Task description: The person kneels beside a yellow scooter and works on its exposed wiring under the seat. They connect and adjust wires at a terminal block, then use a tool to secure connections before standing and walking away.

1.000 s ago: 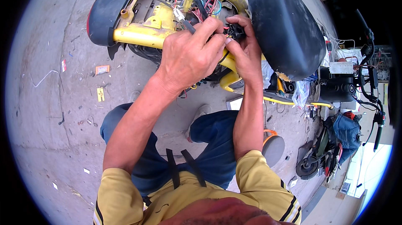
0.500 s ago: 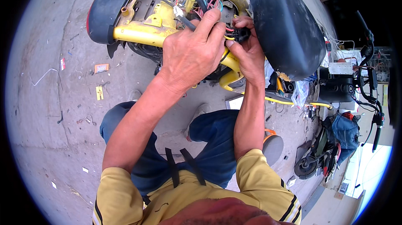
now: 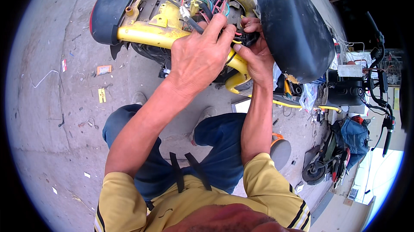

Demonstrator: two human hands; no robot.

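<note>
A yellow scooter frame (image 3: 142, 35) has exposed wiring, white plugs (image 3: 184, 12) and a black rear panel (image 3: 108, 12). My left hand (image 3: 199, 55) is closed over the wiring beside a dark sleeved cable (image 3: 195, 25); what its fingertips grip is hidden. My right hand (image 3: 256, 57), right of it, is closed on a black connector block (image 3: 246, 38) with short red and yellow wires (image 3: 237, 37), its thumb near the yellow one. The raised black seat (image 3: 295, 29), torn at its lower edge, is just right of my right hand.
Black handlebars (image 3: 379, 81) stand at the right, near a plastic bag (image 3: 308, 96). A parked scooter with a blue cover (image 3: 353, 139) and a round grey object with orange trim (image 3: 280, 154) are lower right. Scraps and wire pieces lie on the concrete floor (image 3: 56, 111).
My left hand has shifted slightly, first up, then a little right and down. My right hand has moved slightly right, showing more of the connector and its red and yellow wires.
</note>
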